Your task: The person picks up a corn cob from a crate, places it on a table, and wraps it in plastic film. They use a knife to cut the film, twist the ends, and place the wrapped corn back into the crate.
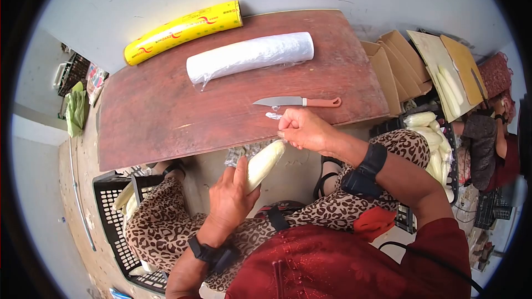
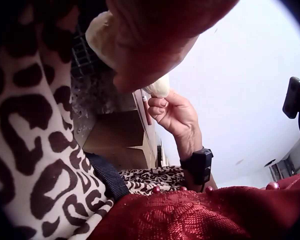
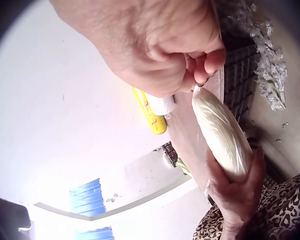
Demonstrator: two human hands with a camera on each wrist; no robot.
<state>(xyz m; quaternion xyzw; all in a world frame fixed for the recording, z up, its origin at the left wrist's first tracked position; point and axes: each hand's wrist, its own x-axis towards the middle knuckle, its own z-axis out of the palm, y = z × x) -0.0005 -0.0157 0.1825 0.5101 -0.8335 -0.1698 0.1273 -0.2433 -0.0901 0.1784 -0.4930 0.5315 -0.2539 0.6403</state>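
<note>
My left hand (image 1: 231,196) holds a pale, tapering vegetable (image 1: 265,164) around its lower half, thumb along one side. Clear plastic film covers the vegetable; it glints in the right wrist view (image 3: 222,132). At the upper tip, the curled fingers of my right hand (image 1: 305,131) pinch the gathered end of the film. Both hands are over my lap, just off the table's near edge. Beyond my right hand, a knife (image 1: 299,101) with a reddish handle lies on the table, close to a small scrap of film (image 1: 273,116).
On the reddish table (image 1: 166,116) lie a white film roll (image 1: 249,55) and a yellow printed roll (image 1: 183,30). A black crate (image 1: 113,227) stands left; pale vegetables (image 1: 435,138) fill another at right. Cardboard boxes (image 1: 396,66) stand beside the table. Another person's arm (image 1: 500,127) shows far right.
</note>
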